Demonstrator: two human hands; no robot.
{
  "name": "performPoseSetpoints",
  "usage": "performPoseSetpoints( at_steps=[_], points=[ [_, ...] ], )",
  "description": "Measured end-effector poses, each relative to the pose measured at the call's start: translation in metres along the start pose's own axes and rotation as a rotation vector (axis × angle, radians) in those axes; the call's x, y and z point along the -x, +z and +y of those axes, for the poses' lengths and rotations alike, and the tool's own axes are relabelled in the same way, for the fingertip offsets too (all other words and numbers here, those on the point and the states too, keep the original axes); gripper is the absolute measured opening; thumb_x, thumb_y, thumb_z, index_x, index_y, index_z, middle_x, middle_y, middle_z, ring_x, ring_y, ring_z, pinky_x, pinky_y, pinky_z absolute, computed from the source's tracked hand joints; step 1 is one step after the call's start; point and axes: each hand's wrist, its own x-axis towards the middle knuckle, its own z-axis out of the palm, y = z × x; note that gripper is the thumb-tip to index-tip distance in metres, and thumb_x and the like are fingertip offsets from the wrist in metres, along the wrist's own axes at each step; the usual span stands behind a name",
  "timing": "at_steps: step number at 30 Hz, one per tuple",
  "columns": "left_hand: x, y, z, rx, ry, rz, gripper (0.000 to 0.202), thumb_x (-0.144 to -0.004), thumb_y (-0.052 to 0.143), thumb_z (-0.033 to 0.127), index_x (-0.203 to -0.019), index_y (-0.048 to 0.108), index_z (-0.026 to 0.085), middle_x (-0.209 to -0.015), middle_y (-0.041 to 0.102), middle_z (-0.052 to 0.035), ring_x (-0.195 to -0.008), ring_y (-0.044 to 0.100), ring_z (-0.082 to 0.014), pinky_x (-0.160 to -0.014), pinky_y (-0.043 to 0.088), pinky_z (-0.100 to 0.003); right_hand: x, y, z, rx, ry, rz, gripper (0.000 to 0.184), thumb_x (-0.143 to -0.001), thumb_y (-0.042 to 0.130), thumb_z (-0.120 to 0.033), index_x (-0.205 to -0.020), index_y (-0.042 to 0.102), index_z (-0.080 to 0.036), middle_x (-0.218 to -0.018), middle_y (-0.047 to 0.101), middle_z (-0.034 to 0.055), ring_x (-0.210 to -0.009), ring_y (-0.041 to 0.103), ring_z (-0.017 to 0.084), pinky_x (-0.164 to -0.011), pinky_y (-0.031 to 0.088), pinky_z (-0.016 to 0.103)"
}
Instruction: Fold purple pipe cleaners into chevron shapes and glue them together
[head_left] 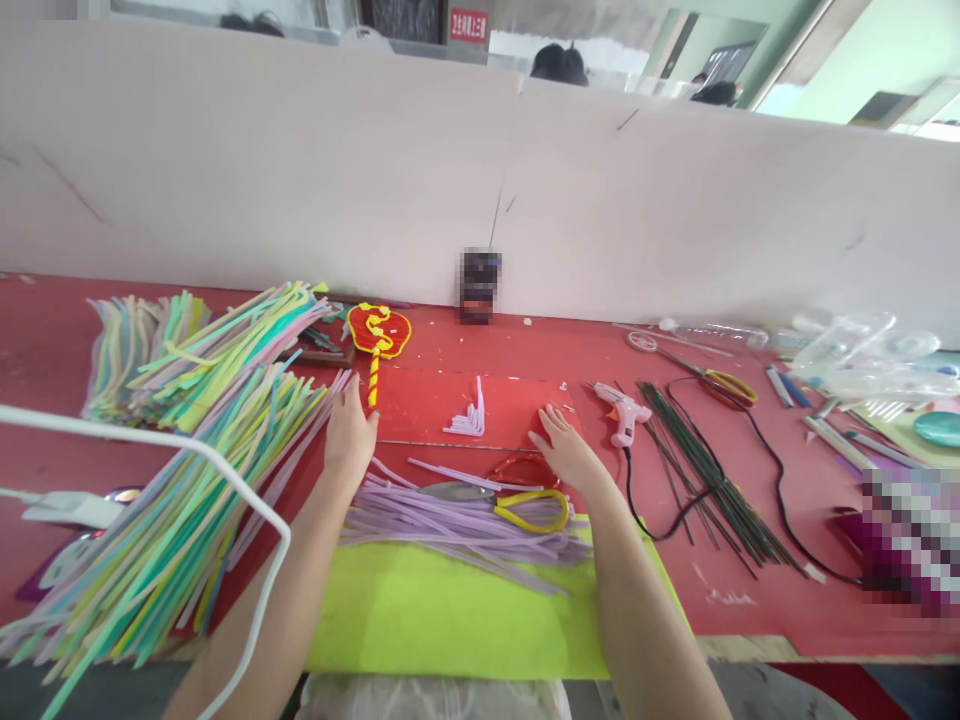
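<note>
Red mat [442, 405] at centre of counter [750, 610]; left hand [349, 440] and right hand [566, 452] lie flat on its side edges, each grip spread open, holding nothing.
Stiff sheet with a sheen: I'd press evenly on both sides so it doesn't skew. Fuzzy pastel stems [187, 450] heaped toward left edge, soft lime felt [450, 610] at near edge, lilac stems [450, 522] across it, small bent lilac pieces [469, 418] on the mat.

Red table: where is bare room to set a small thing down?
Free: the red mat between left hand and right hand; the strip by the wall between fan ornament and glue gun. Crowded: pastel stems left, purple stems in front, green wires right.
</note>
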Motion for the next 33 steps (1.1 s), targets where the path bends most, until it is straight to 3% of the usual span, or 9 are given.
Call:
performPoseSetpoints(
  at_steps=[7, 13, 19, 24, 33],
  points=[
    [0.006, 0.0, 0.003, -0.139, 0.045, 0.003, 0.063, -0.079, 0.053, 0.012, -0.138, 0.031, 0.008, -0.124, 0.051, -0.0232, -0.124, 0.044, -0.0354, -0.099, 0.041, -0.05, 0.008, 0.001, 0.0, 0.04, -0.053, 0.007, 0.051, -0.087, 0.035, -0.025, -0.131, 0.046, -0.002, -0.14, 0.042, 0.0235, -0.136, 0.031, 0.027, -0.109, 0.031, 0.047],
    [0.008, 0.002, 0.003, -0.226, 0.026, -0.017, 0.061, -0.078, 0.05, 0.013, -0.137, 0.033, 0.006, -0.117, 0.053, -0.023, -0.115, 0.05, -0.0352, -0.094, 0.043, -0.049, 0.011, 0.002, 0.002, 0.038, -0.059, -0.015, 0.05, -0.087, 0.038, -0.026, -0.133, 0.045, -0.007, -0.14, 0.043, 0.0196, -0.137, 0.031, 0.026, -0.109, 0.032, 0.046],
    [0.012, 0.007, 0.004, -0.216, 0.026, -0.025, 0.06, -0.08, 0.046, 0.013, -0.137, 0.033, 0.007, -0.122, 0.049, -0.0237, -0.117, 0.048, -0.0357, -0.094, 0.042, -0.049, 0.014, -0.009, -0.009, 0.09, 0.049, -0.089, 0.053, -0.088, 0.041, -0.03, -0.136, 0.042, -0.009, -0.145, 0.036, 0.0188, -0.137, 0.03, 0.029, -0.108, 0.03, 0.051],
    [0.014, 0.008, 0.007, -0.208, 0.03, -0.06, 0.06, -0.082, 0.043, 0.013, -0.14, 0.028, 0.008, -0.13, 0.043, -0.0243, -0.121, 0.045, -0.0347, -0.094, 0.043, -0.047, 0.016, -0.015, -0.019, 0.121, 0.1, -0.14, 0.054, -0.089, 0.039, -0.028, -0.138, 0.038, -0.004, -0.147, 0.032, 0.0206, -0.138, 0.027, 0.029, -0.108, 0.03, 0.049],
    [0.016, 0.002, 0.01, -0.264, 0.052, -0.052, 0.062, -0.082, 0.048, 0.017, -0.14, 0.029, 0.008, -0.117, 0.051, -0.0212, -0.111, 0.051, -0.0327, -0.092, 0.043, -0.044, 0.017, -0.022, -0.023, 0.114, 0.122, -0.179, 0.056, -0.088, 0.043, -0.03, -0.139, 0.038, -0.005, -0.148, 0.03, 0.0195, -0.139, 0.024, 0.027, -0.11, 0.03, 0.043]
  ],
)
